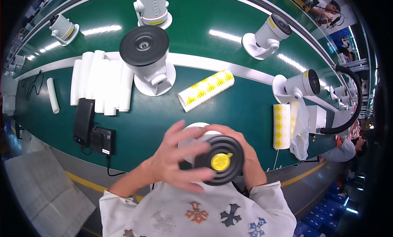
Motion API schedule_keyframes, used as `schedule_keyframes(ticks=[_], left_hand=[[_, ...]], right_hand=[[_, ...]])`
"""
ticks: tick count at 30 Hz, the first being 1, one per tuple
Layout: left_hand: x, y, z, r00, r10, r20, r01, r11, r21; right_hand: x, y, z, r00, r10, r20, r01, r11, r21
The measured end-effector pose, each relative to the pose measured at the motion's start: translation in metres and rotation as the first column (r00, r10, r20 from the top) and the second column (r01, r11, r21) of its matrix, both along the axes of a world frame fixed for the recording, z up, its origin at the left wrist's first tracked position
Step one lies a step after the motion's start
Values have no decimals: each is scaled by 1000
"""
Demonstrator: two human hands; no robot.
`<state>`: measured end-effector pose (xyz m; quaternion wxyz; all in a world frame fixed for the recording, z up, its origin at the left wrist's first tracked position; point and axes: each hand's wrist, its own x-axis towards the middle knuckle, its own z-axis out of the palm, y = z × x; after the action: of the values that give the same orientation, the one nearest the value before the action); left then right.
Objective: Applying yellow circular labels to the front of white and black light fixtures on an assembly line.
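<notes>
Close to my body, a white cylindrical device (189, 143) is tilted so its black ringed round end (204, 173) faces up toward me. A round yellow sticker with a small tab (220, 161) lies at the middle of that black end. My right hand (248, 151) curls around the device's far and right side and grips it. My left hand (174, 157), slightly blurred, has its fingers spread over the left part of the black end; whether they touch it I cannot tell. Beyond lies a roll of yellow stickers (207, 90).
Another such device (153, 79) stands just ahead, with more on the green belt (192, 16) behind. White paper rolls (100, 83), a black handheld unit (84, 121) and a black box (103, 141) are left. Right are another sticker roll (281, 126), a plastic bag (301, 132) and a black flexible arm (357, 102).
</notes>
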<state>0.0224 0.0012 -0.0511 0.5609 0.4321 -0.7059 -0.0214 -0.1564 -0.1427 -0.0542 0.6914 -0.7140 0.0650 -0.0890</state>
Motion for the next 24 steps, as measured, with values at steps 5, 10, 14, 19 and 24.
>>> schedule_keyframes(ticks=[5, 10, 14, 19, 24], left_hand=[[-28, 13, -32, 343, 176, -923, 430, 844, 321], [-46, 6, -19, -284, 228, -931, 827, 549, -118], [-44, 3, -23, -327, 218, -919, 824, 542, -165], [-15, -8, -14, -194, 205, -959, 885, 459, -81], [1, -6, -12, 129, 255, -958, 877, 422, 230]], right_hand=[[0, 35, 34, 823, -498, 272, 254, 752, 608], [6, 38, 39, 857, -428, 288, 296, 864, 407], [3, 33, 49, 888, -331, 319, 263, 935, 238], [-8, 27, 72, 828, -500, -255, 560, 713, 422], [5, -27, 95, 839, 54, -541, -165, 973, -159]])
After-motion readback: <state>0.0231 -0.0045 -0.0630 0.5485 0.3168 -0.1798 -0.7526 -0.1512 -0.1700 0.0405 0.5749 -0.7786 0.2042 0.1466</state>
